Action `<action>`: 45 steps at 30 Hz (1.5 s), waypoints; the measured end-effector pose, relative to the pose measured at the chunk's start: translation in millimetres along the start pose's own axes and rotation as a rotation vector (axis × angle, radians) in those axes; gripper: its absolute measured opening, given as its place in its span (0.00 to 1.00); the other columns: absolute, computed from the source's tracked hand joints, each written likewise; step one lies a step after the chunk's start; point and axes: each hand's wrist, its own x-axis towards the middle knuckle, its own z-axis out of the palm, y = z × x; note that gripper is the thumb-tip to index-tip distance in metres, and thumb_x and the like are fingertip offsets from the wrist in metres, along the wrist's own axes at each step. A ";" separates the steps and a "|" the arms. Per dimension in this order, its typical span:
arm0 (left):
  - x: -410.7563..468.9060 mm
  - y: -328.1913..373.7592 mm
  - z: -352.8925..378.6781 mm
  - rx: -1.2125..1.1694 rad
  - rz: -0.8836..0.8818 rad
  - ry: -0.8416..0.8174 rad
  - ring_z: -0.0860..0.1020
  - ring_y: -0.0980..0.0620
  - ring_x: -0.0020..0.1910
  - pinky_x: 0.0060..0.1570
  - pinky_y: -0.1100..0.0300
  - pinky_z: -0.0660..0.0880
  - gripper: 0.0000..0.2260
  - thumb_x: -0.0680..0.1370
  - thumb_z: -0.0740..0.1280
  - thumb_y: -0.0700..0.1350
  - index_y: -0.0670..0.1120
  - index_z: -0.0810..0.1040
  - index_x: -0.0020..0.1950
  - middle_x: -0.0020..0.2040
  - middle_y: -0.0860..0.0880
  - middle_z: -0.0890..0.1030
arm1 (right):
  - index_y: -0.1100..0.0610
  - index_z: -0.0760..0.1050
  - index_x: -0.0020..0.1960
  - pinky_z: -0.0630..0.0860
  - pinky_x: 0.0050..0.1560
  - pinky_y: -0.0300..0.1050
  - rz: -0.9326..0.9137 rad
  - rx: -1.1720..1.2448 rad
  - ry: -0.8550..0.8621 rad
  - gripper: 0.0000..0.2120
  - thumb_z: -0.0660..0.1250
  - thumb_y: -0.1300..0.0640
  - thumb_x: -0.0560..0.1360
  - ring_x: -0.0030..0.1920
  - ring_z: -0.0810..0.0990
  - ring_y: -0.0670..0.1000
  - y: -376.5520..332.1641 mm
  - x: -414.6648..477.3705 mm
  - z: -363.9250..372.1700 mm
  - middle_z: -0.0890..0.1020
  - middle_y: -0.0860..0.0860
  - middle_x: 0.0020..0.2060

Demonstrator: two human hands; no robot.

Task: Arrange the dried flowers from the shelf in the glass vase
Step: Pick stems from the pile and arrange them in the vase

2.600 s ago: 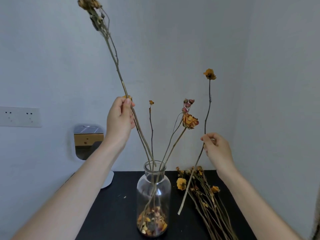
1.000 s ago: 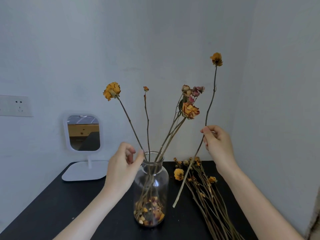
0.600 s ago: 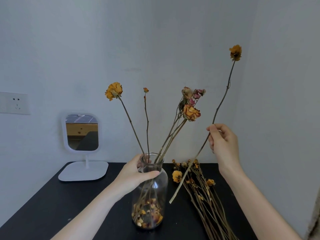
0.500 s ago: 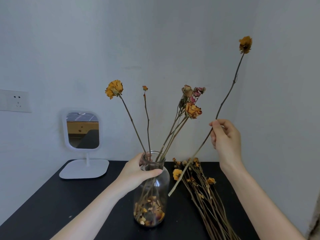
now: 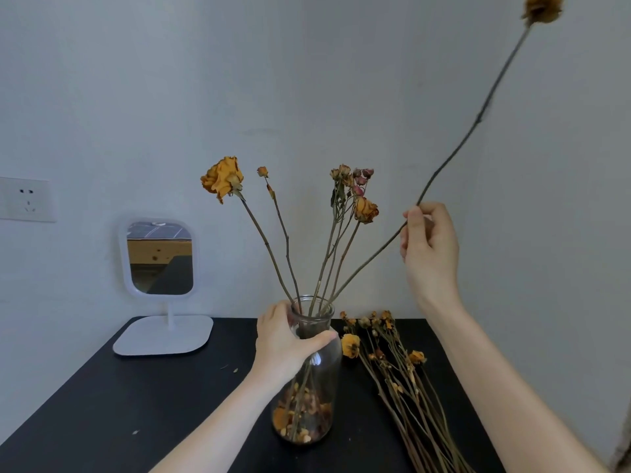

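A clear glass vase [image 5: 319,387] stands on the black tabletop [image 5: 136,397], with loose dried petals at its bottom and several dried flowers [image 5: 223,177] rising from its neck. My left hand [image 5: 286,341] grips the vase around its neck. My right hand [image 5: 428,249] pinches a long dried stem [image 5: 478,119] whose orange head reaches the top right corner. The stem's lower end points down into the vase mouth, slanting left.
A bundle of dried flowers [image 5: 396,367] lies on the tabletop right of the vase. A small white standing mirror [image 5: 159,257] is at the back left. A wall socket [image 5: 25,199] is on the left wall. Walls close in behind and on the right.
My left hand let go of the orange rose's stem and took hold of the vase neck. My right hand lifted its stem and swung the lower end left, to the vase mouth.
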 end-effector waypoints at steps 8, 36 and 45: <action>-3.3 0.7 2.5 -0.179 -0.036 -0.010 0.74 0.70 0.44 0.35 0.74 0.70 0.23 0.63 0.77 0.55 0.59 0.67 0.49 0.45 0.62 0.77 | 0.52 0.70 0.47 0.71 0.33 0.34 0.092 -0.171 -0.353 0.03 0.59 0.56 0.78 0.30 0.74 0.38 29.8 -31.0 16.0 0.76 0.48 0.34; 4.5 -4.1 9.2 -0.168 -0.040 0.019 0.77 0.59 0.48 0.42 0.66 0.74 0.26 0.62 0.76 0.57 0.52 0.69 0.53 0.48 0.57 0.79 | 0.53 0.73 0.47 0.70 0.39 0.31 0.257 -0.285 -0.583 0.02 0.63 0.56 0.77 0.37 0.76 0.41 55.5 -51.3 32.6 0.76 0.45 0.34; -3.2 -5.5 4.9 -0.195 -0.039 0.044 0.72 0.59 0.55 0.46 0.71 0.68 0.32 0.62 0.77 0.55 0.53 0.65 0.59 0.55 0.58 0.73 | 0.51 0.74 0.50 0.71 0.39 0.32 0.271 -0.256 -0.588 0.04 0.64 0.53 0.76 0.39 0.79 0.44 51.2 -48.3 27.8 0.79 0.48 0.36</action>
